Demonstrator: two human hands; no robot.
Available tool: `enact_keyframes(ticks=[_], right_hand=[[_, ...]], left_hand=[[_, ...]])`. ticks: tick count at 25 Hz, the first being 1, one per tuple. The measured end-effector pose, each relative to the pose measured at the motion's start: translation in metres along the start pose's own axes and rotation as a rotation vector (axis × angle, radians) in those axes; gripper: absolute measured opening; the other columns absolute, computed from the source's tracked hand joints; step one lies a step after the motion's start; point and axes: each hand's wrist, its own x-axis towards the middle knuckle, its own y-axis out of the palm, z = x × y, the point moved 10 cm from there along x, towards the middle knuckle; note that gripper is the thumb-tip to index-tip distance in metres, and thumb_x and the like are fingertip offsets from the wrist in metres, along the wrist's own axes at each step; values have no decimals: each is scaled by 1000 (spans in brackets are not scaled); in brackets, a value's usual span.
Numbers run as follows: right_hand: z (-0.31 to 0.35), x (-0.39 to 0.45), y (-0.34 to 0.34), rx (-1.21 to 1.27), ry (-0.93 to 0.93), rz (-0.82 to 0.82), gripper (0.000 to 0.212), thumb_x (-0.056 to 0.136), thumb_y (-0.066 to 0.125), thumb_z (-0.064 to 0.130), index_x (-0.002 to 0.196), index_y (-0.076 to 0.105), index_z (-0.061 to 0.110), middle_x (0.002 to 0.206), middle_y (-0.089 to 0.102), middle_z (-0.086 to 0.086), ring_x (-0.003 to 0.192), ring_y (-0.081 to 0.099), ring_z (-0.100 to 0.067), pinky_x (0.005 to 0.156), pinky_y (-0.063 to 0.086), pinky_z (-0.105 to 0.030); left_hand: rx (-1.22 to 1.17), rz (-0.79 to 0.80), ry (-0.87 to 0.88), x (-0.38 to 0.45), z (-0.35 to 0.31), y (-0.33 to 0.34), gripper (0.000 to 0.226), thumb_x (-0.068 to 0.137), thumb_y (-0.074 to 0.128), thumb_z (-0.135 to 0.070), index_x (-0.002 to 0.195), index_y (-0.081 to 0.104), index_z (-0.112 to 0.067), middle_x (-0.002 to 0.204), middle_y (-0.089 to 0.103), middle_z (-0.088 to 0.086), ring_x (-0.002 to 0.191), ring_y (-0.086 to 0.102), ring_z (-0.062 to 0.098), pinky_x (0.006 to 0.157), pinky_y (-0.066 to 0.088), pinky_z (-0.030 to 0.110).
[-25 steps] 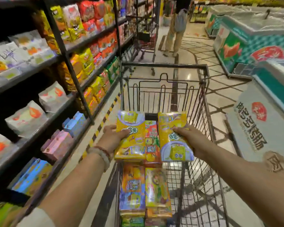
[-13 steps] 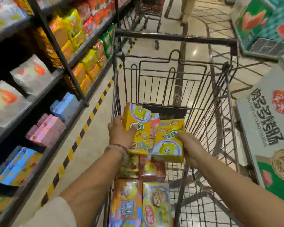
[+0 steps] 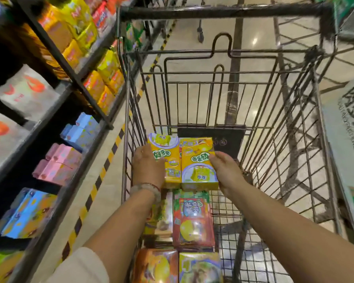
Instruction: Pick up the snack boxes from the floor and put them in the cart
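Note:
Both of my arms reach down into the wire shopping cart. My left hand grips a yellow snack box by its left side. Beside it, my right hand grips a second yellow snack box by its right edge. The two boxes lie side by side, low in the cart at its far left, touching each other. Several more snack boxes lie flat along the cart's left side nearer to me, among them a red one and an orange one.
Store shelves stacked with snack bags and boxes run along the left, close to the cart. A yellow-and-black floor stripe lies between them. A freezer cabinet stands tight on the right. The cart's right half shows bare wire floor.
Both hands have lowered the two yellow boxes from above the cart down into its far end, bringing them together side by side. My view has tilted down and moved closer.

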Motion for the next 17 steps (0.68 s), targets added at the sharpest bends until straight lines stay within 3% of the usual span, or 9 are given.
enact_keyframes(ticks=[2, 4, 7, 9, 10, 11, 14, 17], right_hand=[[6, -4, -14, -45, -67, -186, 25, 93, 57, 14, 116, 57, 4, 96, 66, -10, 71, 63, -17, 63, 52, -28], [15, -18, -12, -100, -134, -203, 15, 92, 56, 14, 106, 59, 10, 98, 66, -10, 71, 62, -14, 61, 51, -27], [26, -36, 3, -322, -278, -58, 31, 84, 60, 23, 114, 57, 24, 116, 62, -5, 101, 61, -19, 87, 52, -37], [24, -40, 23, -607, -340, 71, 55, 83, 65, 22, 135, 47, 22, 139, 46, -4, 129, 43, -20, 108, 34, -30], [23, -39, 32, -715, -373, 113, 63, 84, 67, 20, 141, 41, 19, 147, 36, -5, 137, 31, -18, 109, 24, -23], [25, -38, 40, -770, -414, 124, 66, 84, 69, 22, 142, 38, 18, 148, 30, -6, 138, 26, -16, 105, 20, -17], [35, -32, 49, -796, -504, 67, 62, 85, 68, 26, 140, 40, 15, 135, 35, -5, 121, 35, -10, 89, 19, -6], [37, -27, 56, -856, -534, 81, 59, 90, 63, 24, 142, 38, 15, 140, 39, -3, 125, 36, -13, 88, 21, -7]], left_hand=[[189, -53, 151, -16, -12, 3, 40, 79, 61, -11, 118, 59, -10, 118, 55, 15, 107, 49, 39, 89, 38, 41], [303, 39, 218, -33, -19, 14, 35, 85, 49, -20, 117, 60, -16, 119, 57, 8, 110, 49, 34, 89, 40, 40], [349, 167, 211, -34, -12, 33, 46, 94, 33, -31, 138, 40, -22, 145, 37, 3, 131, 32, 25, 106, 27, 36], [353, 241, 197, -26, -7, 41, 52, 96, 36, -30, 146, 23, -26, 157, 12, 4, 143, 11, 23, 115, 12, 38], [351, 242, 182, -23, -3, 42, 55, 95, 39, -27, 147, 20, -29, 158, 5, 5, 145, 5, 24, 116, 9, 39], [355, 210, 164, -19, 1, 39, 57, 93, 43, -24, 146, 23, -31, 157, 6, 8, 144, 5, 27, 115, 11, 39], [321, 94, 136, -13, 11, 29, 56, 88, 46, -17, 142, 33, -26, 149, 25, 8, 136, 22, 27, 110, 22, 35], [272, 142, 154, -15, 15, 35, 58, 92, 42, -18, 146, 22, -18, 154, 19, 6, 143, 12, 22, 116, 8, 31]])
